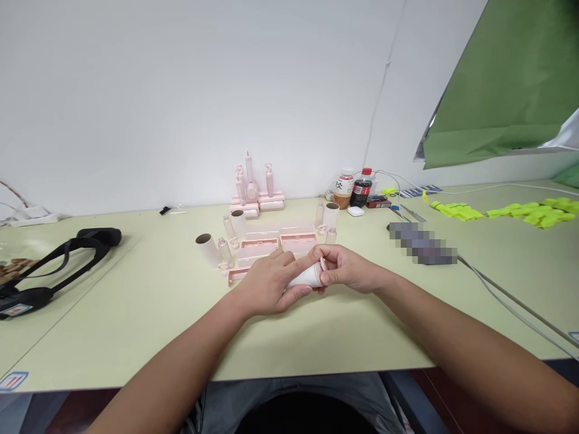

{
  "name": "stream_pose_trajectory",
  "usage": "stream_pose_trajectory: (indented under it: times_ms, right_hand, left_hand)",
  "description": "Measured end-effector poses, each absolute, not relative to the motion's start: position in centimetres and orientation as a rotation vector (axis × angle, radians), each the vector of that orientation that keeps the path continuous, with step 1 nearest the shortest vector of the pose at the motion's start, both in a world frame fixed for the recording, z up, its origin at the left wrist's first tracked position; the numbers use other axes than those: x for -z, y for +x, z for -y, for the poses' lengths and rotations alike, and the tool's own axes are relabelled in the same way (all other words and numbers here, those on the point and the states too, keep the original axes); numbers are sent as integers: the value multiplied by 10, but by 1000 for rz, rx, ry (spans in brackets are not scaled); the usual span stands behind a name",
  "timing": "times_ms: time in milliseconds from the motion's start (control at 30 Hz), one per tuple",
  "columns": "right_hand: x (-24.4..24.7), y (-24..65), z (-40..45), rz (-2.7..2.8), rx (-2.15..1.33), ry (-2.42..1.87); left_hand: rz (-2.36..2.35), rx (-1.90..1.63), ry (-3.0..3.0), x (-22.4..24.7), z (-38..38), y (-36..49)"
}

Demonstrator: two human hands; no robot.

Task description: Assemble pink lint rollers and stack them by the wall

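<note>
A white roll [307, 276] lies across the space between my hands, near the middle of the table. My left hand [272, 280] is wrapped over its left part. At the roll's right end, my right hand [342, 268] pinches the rim, where a thin pale edge shows. Just beyond my hands lie open pink trays [298, 239] and clear plastic covers. White cardboard tubes [207, 248] and small clear bottles [225, 252] stand to both sides of the trays. My left hand partly hides one pink tray [236, 276].
Pink assembled pieces [259, 202] stand by the wall. Two drink bottles [361, 188] are at the back right, with yellow items [456, 210] farther right. A blurred dark object [423, 243] and cables [502, 295] lie on the right. A black headset [67, 259] is on the left.
</note>
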State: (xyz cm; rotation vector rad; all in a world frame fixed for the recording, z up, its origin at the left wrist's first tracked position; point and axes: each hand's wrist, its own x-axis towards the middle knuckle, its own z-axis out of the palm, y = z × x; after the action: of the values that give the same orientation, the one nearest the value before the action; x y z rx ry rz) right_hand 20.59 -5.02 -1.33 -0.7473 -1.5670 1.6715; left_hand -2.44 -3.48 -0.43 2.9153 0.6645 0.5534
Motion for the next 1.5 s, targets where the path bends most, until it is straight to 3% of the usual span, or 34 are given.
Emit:
stream_pose_trajectory:
  times_ms: [1500]
  right_hand:
    - [13, 209, 52, 1600, -1716, -667]
  left_hand:
    - [-635, -503, 2972, -13, 42, -21]
